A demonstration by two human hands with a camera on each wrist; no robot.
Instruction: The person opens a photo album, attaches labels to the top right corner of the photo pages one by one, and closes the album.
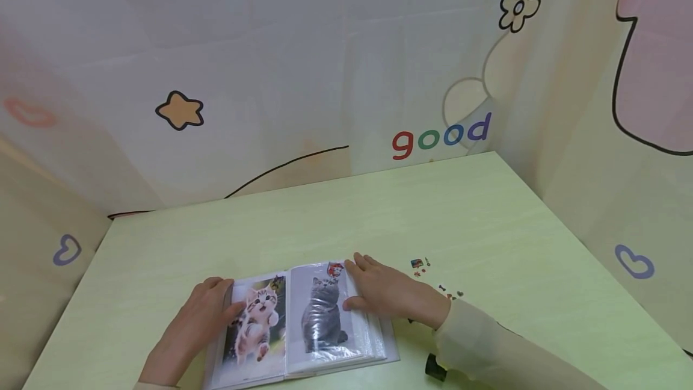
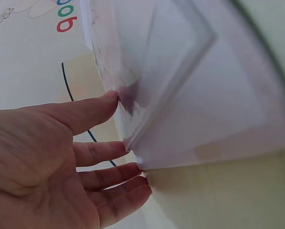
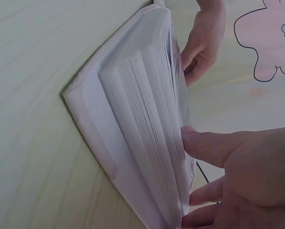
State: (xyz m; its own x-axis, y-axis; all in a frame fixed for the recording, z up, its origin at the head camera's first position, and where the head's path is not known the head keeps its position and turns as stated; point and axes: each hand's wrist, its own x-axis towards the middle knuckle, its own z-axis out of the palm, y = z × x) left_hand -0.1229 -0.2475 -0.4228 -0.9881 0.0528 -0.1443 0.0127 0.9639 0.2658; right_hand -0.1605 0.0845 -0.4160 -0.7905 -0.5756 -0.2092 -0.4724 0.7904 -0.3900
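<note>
A photo album (image 1: 391, 342) lies spread on the table, its pages in clear sleeves. On its left page is a photo of a leaping kitten (image 1: 258, 324); the right page shows a sitting grey cat (image 1: 323, 318), with a small cartoon dog sticker (image 1: 335, 270) at the top. My left hand (image 1: 197, 312) rests at the album's left edge, thumb on the page, fingers extended along the side. Across the right page's outer edge lies my right hand (image 1: 387, 287), its thumb (image 3: 202, 143) touching the page face. In the right wrist view the thick stack of page edges (image 3: 142, 109) fans beside it.
Several tiny cutouts or stickers (image 1: 416, 263) are scattered on the green table (image 1: 271, 233) right of the album. A short black object (image 1: 435, 368) sits by the right sleeve (image 1: 487, 339). Printed curtains (image 1: 303, 77) enclose the table at the back and sides.
</note>
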